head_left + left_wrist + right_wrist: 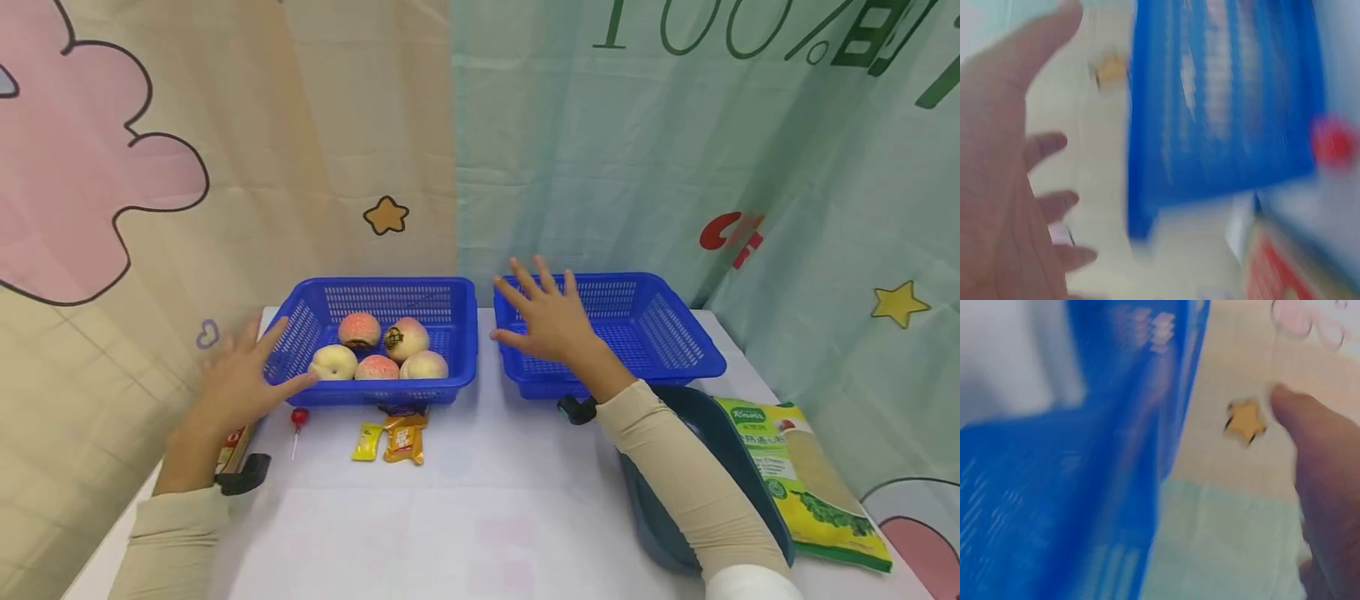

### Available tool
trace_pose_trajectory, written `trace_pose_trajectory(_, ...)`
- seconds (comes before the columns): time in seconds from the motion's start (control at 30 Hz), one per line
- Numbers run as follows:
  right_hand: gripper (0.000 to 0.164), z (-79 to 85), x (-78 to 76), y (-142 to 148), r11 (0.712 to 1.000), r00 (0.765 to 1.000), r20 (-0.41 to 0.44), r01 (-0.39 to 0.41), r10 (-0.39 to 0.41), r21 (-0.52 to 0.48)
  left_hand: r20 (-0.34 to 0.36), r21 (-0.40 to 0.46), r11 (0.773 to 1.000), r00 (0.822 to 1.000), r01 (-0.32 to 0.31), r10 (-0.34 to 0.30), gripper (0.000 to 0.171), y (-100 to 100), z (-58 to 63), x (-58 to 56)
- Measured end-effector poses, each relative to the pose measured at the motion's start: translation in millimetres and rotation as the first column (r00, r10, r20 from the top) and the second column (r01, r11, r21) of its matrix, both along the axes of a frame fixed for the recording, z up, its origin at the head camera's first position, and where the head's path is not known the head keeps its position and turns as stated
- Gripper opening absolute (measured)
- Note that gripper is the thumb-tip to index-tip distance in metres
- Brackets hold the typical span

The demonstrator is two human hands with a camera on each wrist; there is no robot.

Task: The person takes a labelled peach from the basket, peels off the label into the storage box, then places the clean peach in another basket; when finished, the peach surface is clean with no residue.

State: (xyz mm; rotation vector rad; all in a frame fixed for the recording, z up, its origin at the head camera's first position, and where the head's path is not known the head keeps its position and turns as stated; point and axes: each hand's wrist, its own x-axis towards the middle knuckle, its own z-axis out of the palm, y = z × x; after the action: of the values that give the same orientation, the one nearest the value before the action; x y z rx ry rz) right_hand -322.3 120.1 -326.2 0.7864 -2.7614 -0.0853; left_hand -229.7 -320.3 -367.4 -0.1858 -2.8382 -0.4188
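Note:
My left hand (240, 375) is spread with its fingers apart, beside the left end of a blue perforated basket (367, 395). That basket holds several peaches (360, 328), some pink-red and some pale yellow. In the left wrist view a gap shows between the palm and the blurred basket (1222, 181). Over the left part of a second blue basket (547, 388) is my right hand (551, 323), fingers splayed and holding nothing. No contents are visible in the part of this basket that shows. The right wrist view is blurred, with the thumb (1329, 456) apart from the basket wall.
A red lollipop (299, 417), a yellow-wrapped candy (367, 442) and an orange-wrapped snack (405, 442) lie before the left basket. A small box (231, 450) is partly behind my left wrist. Under my right forearm sits a dark tub (652, 508), beside a Knorr bag (825, 500). A printed curtain (525, 167) stands behind.

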Motion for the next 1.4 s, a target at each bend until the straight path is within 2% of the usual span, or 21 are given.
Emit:
trace_pose_trajectory(0.03, 0.087, 3.3, 0.6, -10.2, 0.997, 0.996, 0.033, -0.078, 0.077, 0.011, 0.018, 0.062, 0.998, 1.000, 0.003, -0.004, 0.105, -13.8, -5.4, 3.7)
trace_pose_trajectory(0.1, 0.081, 9.4, 0.7, -31.2, 0.977, 0.969, 0.130, -0.215, 0.212, 0.008, 0.050, 0.184, 0.983, 0.999, 0.008, -0.017, 0.105, -33.9, -14.2, 7.9)
trace_pose_trajectory(0.17, 0.075, 11.2, -3.6, -51.3, 0.952, 0.921, 0.245, -0.305, 0.304, -0.033, 0.091, 0.272, 0.962, 0.996, -0.003, -0.023, 0.104, -44.8, -20.7, 8.7)
trace_pose_trajectory(0.2, 0.073, 10.8, -7.0, -60.6, 0.945, 0.895, 0.307, -0.322, 0.323, -0.056, 0.107, 0.306, 0.952, 0.994, -0.010, -0.024, 0.104, -47.6, -23.8, 8.6)
trace_pose_trajectory(0.3, 0.067, 7.1, -18.0, -83.7, 0.943, 0.823, 0.469, -0.324, 0.321, -0.077, 0.123, 0.338, 0.941, 0.992, -0.030, -0.013, 0.101, -48.3, -30.2, 8.3)
trace_pose_trajectory(0.4, 0.064, 0.7, -25.9, -98.2, 0.955, 0.762, 0.592, -0.294, 0.263, -0.046, 0.088, 0.362, 0.932, 0.996, -0.018, -0.015, 0.096, -47.6, -35.6, 8.8)
trace_pose_trajectory(0.53, 0.061, -7.3, -32.6, -109.4, 0.956, 0.723, 0.660, -0.294, 0.206, 0.024, 0.052, 0.378, 0.926, 0.998, 0.000, -0.022, 0.089, -47.6, -37.3, 9.2)
trace_pose_trajectory(0.7, 0.058, -17.3, -37.0, -116.8, 0.945, 0.675, 0.703, -0.326, 0.224, 0.012, 0.060, 0.391, 0.920, 0.998, -0.011, -0.014, 0.086, -47.0, -37.6, 10.7)
trace_pose_trajectory(0.8, 0.055, -21.7, -37.9, -119.0, 0.949, 0.668, 0.707, -0.317, 0.232, -0.011, 0.064, 0.405, 0.914, 0.998, -0.015, -0.012, 0.086, -47.0, -37.9, 11.4)
trace_pose_trajectory(1.0, 0.051, -27.2, -38.2, -123.9, 0.942, 0.687, 0.671, -0.333, 0.278, -0.050, 0.062, 0.423, 0.905, 0.998, -0.031, 0.005, 0.086, -52.0, -38.8, 13.2)
trace_pose_trajectory(1.27, 0.059, -34.5, -44.1, -123.3, 0.935, 0.743, 0.585, -0.345, 0.326, -0.082, 0.084, 0.413, 0.909, 0.996, -0.047, 0.013, 0.086, -56.5, -40.1, 17.0)
trace_pose_trajectory(1.4, 0.062, -26.6, -45.7, -113.2, 0.925, 0.754, 0.536, -0.329, 0.379, -0.191, 0.104, 0.422, 0.905, 0.994, -0.061, 0.019, 0.087, -56.6, -41.0, 17.0)
